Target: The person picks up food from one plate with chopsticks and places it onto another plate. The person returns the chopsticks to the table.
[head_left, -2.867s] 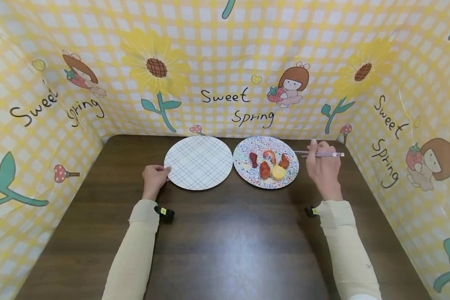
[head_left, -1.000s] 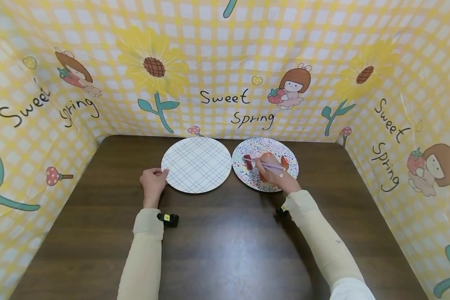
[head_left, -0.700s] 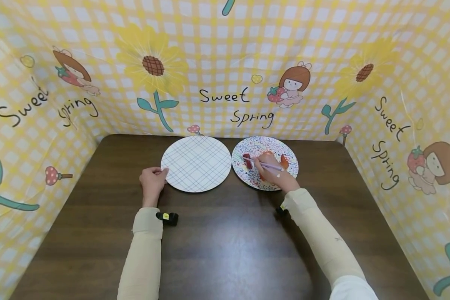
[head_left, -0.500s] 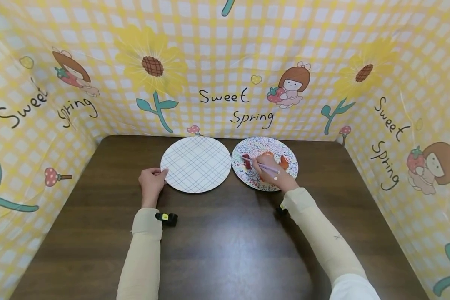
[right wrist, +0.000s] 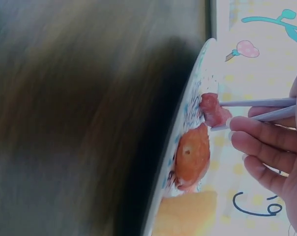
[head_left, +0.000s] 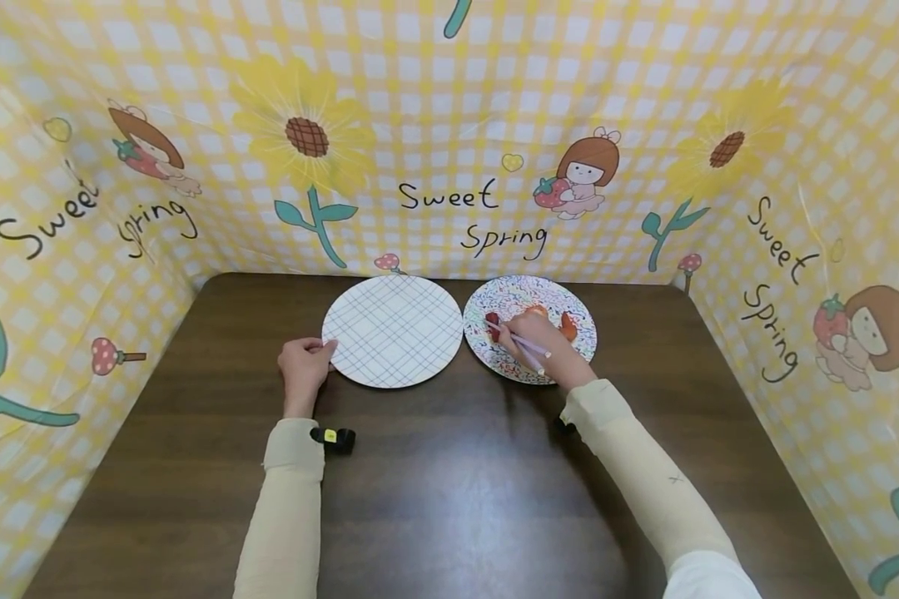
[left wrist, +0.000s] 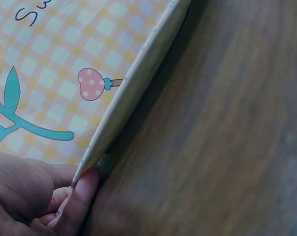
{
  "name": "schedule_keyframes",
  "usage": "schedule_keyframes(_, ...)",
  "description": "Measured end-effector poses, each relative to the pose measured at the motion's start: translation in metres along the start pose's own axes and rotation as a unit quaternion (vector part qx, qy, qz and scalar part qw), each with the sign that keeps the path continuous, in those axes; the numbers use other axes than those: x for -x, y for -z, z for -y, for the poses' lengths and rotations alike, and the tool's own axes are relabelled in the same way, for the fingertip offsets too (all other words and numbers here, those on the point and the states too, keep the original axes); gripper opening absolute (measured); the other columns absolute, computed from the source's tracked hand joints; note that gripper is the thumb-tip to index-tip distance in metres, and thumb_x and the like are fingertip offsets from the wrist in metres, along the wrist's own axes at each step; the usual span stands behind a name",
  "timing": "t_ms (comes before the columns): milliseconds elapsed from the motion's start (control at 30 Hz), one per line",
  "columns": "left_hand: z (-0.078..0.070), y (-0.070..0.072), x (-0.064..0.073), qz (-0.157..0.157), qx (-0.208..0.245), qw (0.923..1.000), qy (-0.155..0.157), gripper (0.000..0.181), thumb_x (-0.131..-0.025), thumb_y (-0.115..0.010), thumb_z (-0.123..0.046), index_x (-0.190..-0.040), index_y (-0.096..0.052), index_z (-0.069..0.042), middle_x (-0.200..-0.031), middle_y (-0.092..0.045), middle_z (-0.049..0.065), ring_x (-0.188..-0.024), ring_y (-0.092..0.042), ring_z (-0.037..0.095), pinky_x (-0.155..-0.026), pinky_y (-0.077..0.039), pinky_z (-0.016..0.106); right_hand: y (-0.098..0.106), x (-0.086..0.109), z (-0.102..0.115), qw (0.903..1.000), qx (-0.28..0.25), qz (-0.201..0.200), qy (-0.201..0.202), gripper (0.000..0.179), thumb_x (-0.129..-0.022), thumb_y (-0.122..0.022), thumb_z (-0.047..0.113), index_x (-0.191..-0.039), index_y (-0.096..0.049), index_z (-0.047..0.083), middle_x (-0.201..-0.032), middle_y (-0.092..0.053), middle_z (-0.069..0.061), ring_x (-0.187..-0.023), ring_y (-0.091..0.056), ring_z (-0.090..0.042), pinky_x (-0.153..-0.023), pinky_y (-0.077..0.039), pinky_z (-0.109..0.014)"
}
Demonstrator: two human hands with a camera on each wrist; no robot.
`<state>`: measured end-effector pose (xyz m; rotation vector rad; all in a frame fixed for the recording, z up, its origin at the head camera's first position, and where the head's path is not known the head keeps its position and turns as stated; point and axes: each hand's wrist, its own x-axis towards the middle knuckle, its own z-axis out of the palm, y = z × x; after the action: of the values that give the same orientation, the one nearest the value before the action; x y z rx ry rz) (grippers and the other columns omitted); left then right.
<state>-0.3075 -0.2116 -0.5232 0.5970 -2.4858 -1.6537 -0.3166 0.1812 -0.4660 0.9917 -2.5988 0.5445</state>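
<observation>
Nearest: note brown table (head_left: 434,499), wood-grained, glare nr ctr. See cream L sleeve (head_left: 285,516) & R sleeve (head_left: 652,466) reaching in from bottom edge, small x-mark on R one. Note black wrist cam (head_left: 335,439) at L cuff; only partly see second cam (head_left: 564,425) at R cuff.

Further out: see L hand (head_left: 305,366) at L rim of checked plate (head_left: 393,331), thumb & fingers pinching rim. Note plate white w/ thin dk lines, on table. Just R of it, see speckled plate (head_left: 513,291), multicol. marks; can't tell if rims touch.

Over speckled plate: see R hand (head_left: 539,341) pinching lilac chopsticks (right wrist: 259,103) w/ thumb & fingers. Find dk red food piece (right wrist: 215,110) btwn chopstick tips, over L part of speckled plate; can't tell if lifted clear. In R wrist view, see orange-brown piece (right wrist: 192,152) just beside it, then blurred yellow piece (right wrist: 185,211). In head view, find orange piece (head_left: 568,326) on plate's R part, nr R hand.

Farthest: see yellow-white checked cloth (head_left: 449,108) at back & sides, printed w/ flowers, mushrooms, cartoon figs, "Sweet Spring".
</observation>
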Motion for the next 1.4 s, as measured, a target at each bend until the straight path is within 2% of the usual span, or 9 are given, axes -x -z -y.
schedule_keyframes(133,0.0,0.0,-0.002,0.002,-0.003,1.0,-0.002,0.041,-0.098,-0.068,-0.025,-0.125,-0.067,0.006,-0.114,-0.072,0.026,-0.059,-0.063,0.001,-0.057,-0.053,0.014,0.005,-0.001,0.003,0.9964,-0.075,-0.031,-0.025,0.042,-0.092,-0.053,-0.001,-0.054,-0.045,0.015,-0.048,-0.037,0.005,-0.046,-0.029,-0.011,-0.05,-0.028,-0.028)
schedule_keyframes(267,-0.002,0.0,-0.003,-0.002,-0.002,1.0,-0.003,0.04,-0.098,-0.069,-0.024,-0.124,-0.067,0.007,-0.112,-0.072,0.026,-0.058,-0.062,0.001,-0.056,-0.052,0.014,0.003,-0.004,-0.002,0.9959,-0.066,-0.049,-0.037,0.051,-0.096,-0.054,0.002,-0.05,-0.04,0.018,-0.045,-0.03,0.009,-0.044,-0.022,-0.007,-0.046,-0.024,-0.026)
schedule_keyframes(433,-0.001,-0.001,0.001,-0.003,-0.004,1.0,0.002,0.039,-0.098,-0.069,-0.024,-0.123,-0.068,0.006,-0.11,-0.072,0.025,-0.057,-0.062,0.001,-0.055,-0.051,0.015,-0.004,-0.001,-0.01,0.9958,-0.048,-0.028,-0.072,0.056,-0.101,-0.051,0.007,-0.049,-0.034,0.02,-0.044,-0.025,0.012,-0.042,-0.023,-0.008,-0.045,-0.023,-0.025)
schedule_keyframes(633,-0.002,0.0,0.002,0.0,-0.008,0.9999,-0.007,0.04,-0.099,-0.069,-0.024,-0.123,-0.068,0.007,-0.111,-0.072,0.027,-0.057,-0.063,0.001,-0.056,-0.051,0.015,0.006,0.001,-0.005,0.9893,-0.111,0.001,-0.095,0.052,-0.097,-0.051,0.001,-0.049,-0.04,0.016,-0.045,-0.028,0.012,-0.043,-0.022,-0.007,-0.045,-0.021,-0.024)
schedule_keyframes(800,-0.002,0.0,0.002,-0.001,-0.009,0.9999,-0.008,0.04,-0.099,-0.068,-0.024,-0.123,-0.068,0.007,-0.112,-0.072,0.027,-0.058,-0.063,0.001,-0.056,-0.051,0.015,0.009,-0.001,-0.002,0.993,-0.101,0.003,-0.062,0.045,-0.096,-0.051,0.0,-0.053,-0.046,0.013,-0.048,-0.034,0.009,-0.045,-0.024,-0.005,-0.047,-0.024,-0.023)
schedule_keyframes(933,0.001,0.0,0.002,-0.003,-0.011,0.9999,-0.004,0.04,-0.099,-0.068,-0.025,-0.124,-0.068,0.006,-0.111,-0.072,0.025,-0.059,-0.063,0.001,-0.056,-0.051,0.015,0.005,0.001,0.0,0.9963,-0.077,0.018,-0.036,0.044,-0.099,-0.05,0.002,-0.058,-0.042,0.015,-0.052,-0.036,0.006,-0.048,-0.031,-0.008,-0.051,-0.032,-0.028)
schedule_keyframes(1167,0.002,-0.001,0.002,-0.009,-0.021,0.9997,0.001,0.039,-0.098,-0.069,-0.027,-0.122,-0.07,0.004,-0.107,-0.074,0.023,-0.056,-0.063,0.002,-0.056,-0.05,0.016,-0.011,0.003,-0.002,0.9992,0.031,0.02,0.014,0.035,-0.098,-0.053,0.002,-0.064,-0.051,0.009,-0.058,-0.056,-0.005,-0.054,-0.055,-0.021,-0.057,-0.05,-0.038)
schedule_keyframes(1300,0.002,0.0,0.001,-0.006,-0.024,0.9997,-0.005,0.041,-0.099,-0.067,-0.028,-0.124,-0.068,0.005,-0.11,-0.073,0.024,-0.058,-0.062,0.0,-0.056,-0.05,0.015,-0.018,0.002,-0.006,0.9958,0.08,0.013,0.043,0.02,-0.095,-0.052,0.005,-0.084,-0.067,-0.002,-0.07,-0.067,-0.011,-0.064,-0.063,-0.027,-0.062,-0.054,-0.04)
schedule_keyframes(1400,0.003,0.0,0.001,-0.004,-0.021,0.9998,-0.006,0.041,-0.099,-0.067,-0.028,-0.124,-0.068,0.005,-0.11,-0.073,0.024,-0.058,-0.063,0.0,-0.057,-0.05,0.015,-0.02,0.003,-0.007,0.9934,0.096,0.0,0.063,0.025,-0.094,-0.052,0.006,-0.103,-0.073,-0.005,-0.079,-0.072,-0.014,-0.071,-0.067,-0.029,-0.067,-0.055,-0.042)
